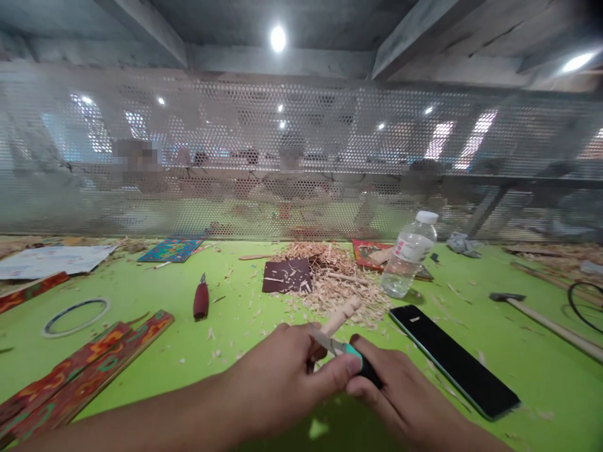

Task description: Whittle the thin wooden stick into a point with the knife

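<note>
In the middle foreground my left hand (287, 373) is closed round a pale carved wooden stick (340, 316), whose notched end points away from me. My left thumb presses against the knife near its handle. My right hand (400, 383) grips a carving knife (355, 359) with a black and teal handle. Its blade lies across the stick, close to my left fingers; the lower part of the stick is hidden by my hand. Just beyond both hands spreads a heap of wood shavings (325, 267), with a dark brown square sheet (287, 276) at its left side.
A plastic bottle (409, 257) stands behind a phone (455, 361) on the right, with a hammer (546, 320) farther out. On the left lie a red-handled carving tool (201, 299), a tape roll (75, 318) and painted wooden strips (94, 376). A perforated metal screen (282, 188) borders the green table.
</note>
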### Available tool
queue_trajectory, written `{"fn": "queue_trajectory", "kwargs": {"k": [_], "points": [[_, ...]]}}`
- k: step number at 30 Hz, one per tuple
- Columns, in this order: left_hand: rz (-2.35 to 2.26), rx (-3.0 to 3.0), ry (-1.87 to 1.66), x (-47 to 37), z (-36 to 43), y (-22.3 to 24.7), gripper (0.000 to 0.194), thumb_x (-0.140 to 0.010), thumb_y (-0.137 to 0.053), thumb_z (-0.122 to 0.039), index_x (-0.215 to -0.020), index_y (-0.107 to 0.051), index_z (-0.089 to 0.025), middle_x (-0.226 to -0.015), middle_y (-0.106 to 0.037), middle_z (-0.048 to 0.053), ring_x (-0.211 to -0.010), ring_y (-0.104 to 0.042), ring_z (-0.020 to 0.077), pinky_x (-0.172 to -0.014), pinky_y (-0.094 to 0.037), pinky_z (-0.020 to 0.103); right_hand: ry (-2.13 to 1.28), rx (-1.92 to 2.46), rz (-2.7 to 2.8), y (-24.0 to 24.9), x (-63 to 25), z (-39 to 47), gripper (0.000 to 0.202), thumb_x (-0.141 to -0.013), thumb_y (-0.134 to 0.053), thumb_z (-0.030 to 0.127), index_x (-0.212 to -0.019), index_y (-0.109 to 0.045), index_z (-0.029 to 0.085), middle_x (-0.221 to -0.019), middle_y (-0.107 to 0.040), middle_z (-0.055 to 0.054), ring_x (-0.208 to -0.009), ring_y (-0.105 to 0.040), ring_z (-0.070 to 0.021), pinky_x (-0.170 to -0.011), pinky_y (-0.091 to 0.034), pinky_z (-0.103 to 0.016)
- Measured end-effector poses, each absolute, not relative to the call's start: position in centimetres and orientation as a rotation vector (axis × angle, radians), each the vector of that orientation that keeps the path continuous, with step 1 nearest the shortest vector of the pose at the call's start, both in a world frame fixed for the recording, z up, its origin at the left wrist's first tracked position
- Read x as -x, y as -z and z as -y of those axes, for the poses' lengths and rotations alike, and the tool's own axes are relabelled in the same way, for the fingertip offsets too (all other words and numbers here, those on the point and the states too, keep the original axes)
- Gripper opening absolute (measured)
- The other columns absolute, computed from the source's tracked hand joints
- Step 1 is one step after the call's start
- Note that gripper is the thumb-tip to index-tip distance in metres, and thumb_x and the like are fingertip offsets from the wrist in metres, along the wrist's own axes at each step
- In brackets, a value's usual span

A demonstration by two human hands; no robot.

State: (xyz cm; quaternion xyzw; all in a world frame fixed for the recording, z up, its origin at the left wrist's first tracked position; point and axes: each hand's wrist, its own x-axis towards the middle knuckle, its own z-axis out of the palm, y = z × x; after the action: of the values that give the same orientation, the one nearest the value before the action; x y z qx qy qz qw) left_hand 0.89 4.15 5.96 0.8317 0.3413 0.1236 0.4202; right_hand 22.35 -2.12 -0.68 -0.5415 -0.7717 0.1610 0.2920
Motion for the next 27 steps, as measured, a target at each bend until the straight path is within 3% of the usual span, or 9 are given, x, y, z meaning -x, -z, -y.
{"fn": "queue_trajectory", "kwargs": {"k": [5, 11, 19, 24, 27], "points": [[-0.820, -2.062, -0.312, -0.9, -4.3, -5.8, 0.045, -0.102, -0.050, -0.056, -0.073, -0.052, -0.020, -0.068, -0.041, -0.006, -0.061, -0.037, 0.0120, -0.054, -0.025, 0.029, -0.428, 1.430, 2.050, 0.5, -22.3, 2.1, 0.062, -0.102, -0.033, 0.078, -0.097, -0.061, 0.023, -0.074, -0.071, -0.005, -0.065, -0.065, -0.0248, -0.058, -0.041, -0.031], [-0.725, -1.917, -0.270, -0.7, -4.2, -6.0, 0.046, -0.103, -0.050, -0.055, -0.072, -0.051, -0.020, -0.064, -0.038, -0.007, -0.059, -0.032, 0.0115, -0.052, -0.023, 0.028, -0.505, 1.374, 2.044, -0.6, -21.7, 2.1, 0.058, -0.102, -0.034, 0.078, -0.083, -0.050, 0.025, -0.062, -0.060, 0.002, -0.052, -0.050, -0.0169, -0.050, -0.026, -0.028], [-0.515, -1.588, -0.194, -0.5, -5.4, -5.6, 0.044, -0.092, -0.067, -0.062, -0.080, -0.053, -0.023, -0.058, -0.033, -0.010, -0.048, -0.025, 0.0102, -0.044, -0.019, 0.025, -0.545, 1.545, 2.085, -1.8, -21.6, 1.4, 0.065, -0.097, -0.026, 0.085, -0.080, -0.046, 0.025, -0.065, -0.058, -0.001, -0.058, -0.049, -0.0194, -0.055, -0.028, -0.029], [-0.464, -1.544, -0.369, -0.8, -6.0, -3.9, 0.045, -0.088, -0.075, -0.061, -0.087, -0.062, -0.017, -0.073, -0.045, -0.005, -0.063, -0.034, 0.0099, -0.055, -0.028, 0.022, -0.642, 1.627, 2.042, -2.3, -21.6, 1.1, 0.059, -0.098, -0.035, 0.080, -0.083, -0.048, 0.024, -0.067, -0.056, 0.000, -0.061, -0.049, -0.0198, -0.057, -0.028, -0.029], [-0.480, -1.454, -0.330, -0.8, -6.5, -2.6, 0.054, -0.082, -0.077, -0.069, -0.084, -0.058, -0.018, -0.059, -0.039, -0.009, -0.048, -0.028, 0.0067, -0.043, -0.023, 0.022, -0.683, 1.602, 2.073, -2.5, -21.5, 1.0, 0.052, -0.101, -0.043, 0.072, -0.086, -0.051, 0.024, -0.070, -0.056, 0.001, -0.065, -0.051, -0.0195, -0.059, -0.031, -0.029]]}}
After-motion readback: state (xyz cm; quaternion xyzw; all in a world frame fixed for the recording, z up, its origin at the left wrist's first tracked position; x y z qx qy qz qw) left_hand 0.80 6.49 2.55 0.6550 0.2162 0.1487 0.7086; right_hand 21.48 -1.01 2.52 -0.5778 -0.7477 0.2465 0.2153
